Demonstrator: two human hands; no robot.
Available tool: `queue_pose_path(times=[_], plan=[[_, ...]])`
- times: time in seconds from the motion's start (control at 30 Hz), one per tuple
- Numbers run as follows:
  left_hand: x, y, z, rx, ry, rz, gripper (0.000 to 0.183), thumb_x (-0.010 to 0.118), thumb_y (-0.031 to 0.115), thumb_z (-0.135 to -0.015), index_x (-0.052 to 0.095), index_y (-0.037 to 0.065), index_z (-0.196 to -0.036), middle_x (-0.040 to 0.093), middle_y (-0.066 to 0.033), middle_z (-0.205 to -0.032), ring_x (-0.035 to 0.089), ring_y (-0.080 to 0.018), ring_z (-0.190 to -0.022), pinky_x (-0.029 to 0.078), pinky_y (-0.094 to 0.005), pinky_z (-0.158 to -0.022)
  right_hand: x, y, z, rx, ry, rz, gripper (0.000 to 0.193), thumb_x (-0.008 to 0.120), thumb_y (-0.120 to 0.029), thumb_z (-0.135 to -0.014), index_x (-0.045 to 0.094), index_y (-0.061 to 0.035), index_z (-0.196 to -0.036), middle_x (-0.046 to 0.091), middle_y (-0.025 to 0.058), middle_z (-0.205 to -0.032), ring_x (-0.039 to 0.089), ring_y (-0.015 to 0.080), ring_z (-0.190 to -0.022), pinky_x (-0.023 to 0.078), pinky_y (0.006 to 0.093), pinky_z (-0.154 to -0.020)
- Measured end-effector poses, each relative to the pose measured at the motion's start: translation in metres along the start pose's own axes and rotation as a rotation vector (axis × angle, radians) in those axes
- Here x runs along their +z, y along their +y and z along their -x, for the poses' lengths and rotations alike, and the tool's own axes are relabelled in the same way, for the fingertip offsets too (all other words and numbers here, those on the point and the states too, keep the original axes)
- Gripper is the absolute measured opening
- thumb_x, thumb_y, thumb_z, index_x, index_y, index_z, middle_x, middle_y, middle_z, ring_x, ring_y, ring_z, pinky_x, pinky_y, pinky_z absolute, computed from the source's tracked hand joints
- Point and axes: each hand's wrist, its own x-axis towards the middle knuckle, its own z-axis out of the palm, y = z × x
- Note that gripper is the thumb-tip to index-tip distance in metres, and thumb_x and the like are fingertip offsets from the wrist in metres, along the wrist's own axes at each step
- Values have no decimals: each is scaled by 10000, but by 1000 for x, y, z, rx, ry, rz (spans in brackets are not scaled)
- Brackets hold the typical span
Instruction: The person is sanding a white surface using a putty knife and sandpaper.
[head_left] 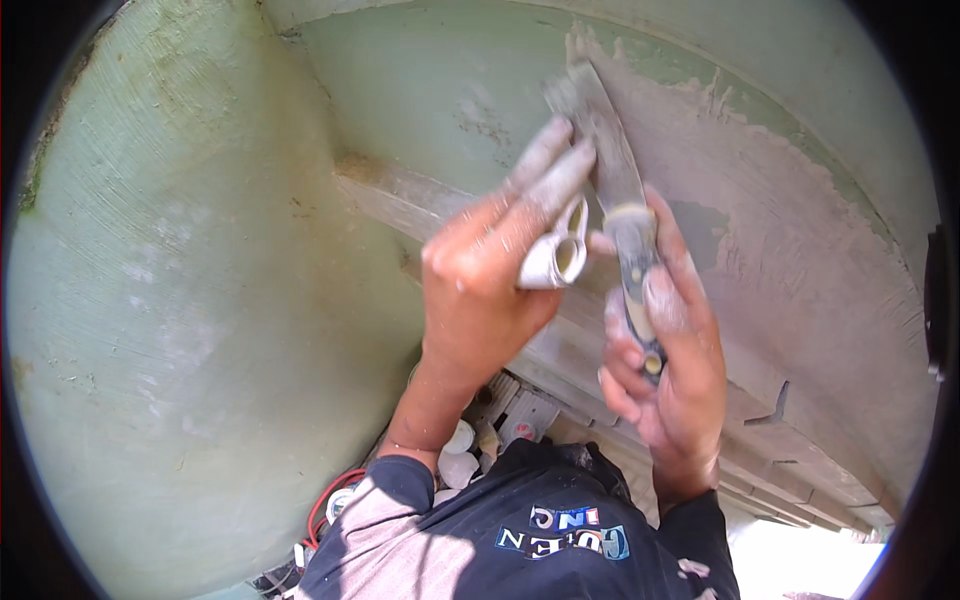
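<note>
My right hand (675, 330) is wrapped round the worn, dark handle of a putty knife (612, 150). Its long metal blade points up and away, smeared with pale paste. My left hand (490, 240) is closed round a white, hollow-ended handle (553, 262); what it belongs to is mostly hidden by the fingers. Two whitened fingertips of that hand lie against or close beside the blade, where motion blurs the view. Both hands are dusted with white paste. Beyond the blade tip, a greyish-pink coat of filler (770, 190) covers part of the curved green surface.
A large rounded green wall (200, 300) bulges on the left. Dusty ledges (400, 195) run diagonally behind my hands to the lower right. Below lie white tubs or lids (458, 468) and a red hose or cable (325, 505). A small dark bracket (775, 405) sticks out at right.
</note>
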Motion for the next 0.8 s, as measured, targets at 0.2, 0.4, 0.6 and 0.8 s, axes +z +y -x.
queue_pose_path(times=[0.2, 0.4, 0.6, 0.8], plan=[[-5, 3, -11, -29, -40, 6, 578, 886, 58, -724, 750, 114, -1283, 678, -160, -1387, 753, -280, -1079, 605, -350, -866, -7, -3, -7, 65, -88, 21, 672, 509, -291, -1084, 224, -143, -1675, 601, 36, -952, 326, 24, -533, 334, 177, -373], [-1, -12, -22, 60, -1, 90, 585, 835, 25, -734, 733, 129, -1301, 670, -154, -1394, 750, -341, -1020, 604, -378, -843, 4, -6, -11, -21, 5, 57, 669, 495, -341, -1094, 225, -144, -1673, 569, 39, -906, 326, 27, -535, 323, 174, -375], [-1, -5, -8, 31, -21, 106, 591, 858, 13, -727, 735, 113, -1296, 677, -150, -1387, 752, -336, -1034, 604, -378, -865, -6, 8, -2, 37, -62, -74, 615, 450, -293, -1122, 215, -172, -1677, 450, -2, -773, 317, 31, -525, 329, 186, -412], [-9, -2, -21, 23, -58, 229, 587, 876, 39, -730, 729, 90, -1297, 673, -174, -1384, 729, -349, -1120, 602, -374, -895, -1, -8, 1, 90, -138, -266, 663, 475, -352, -1092, 218, -157, -1671, 512, 32, -773, 300, 19, -466, 314, 168, -364]])
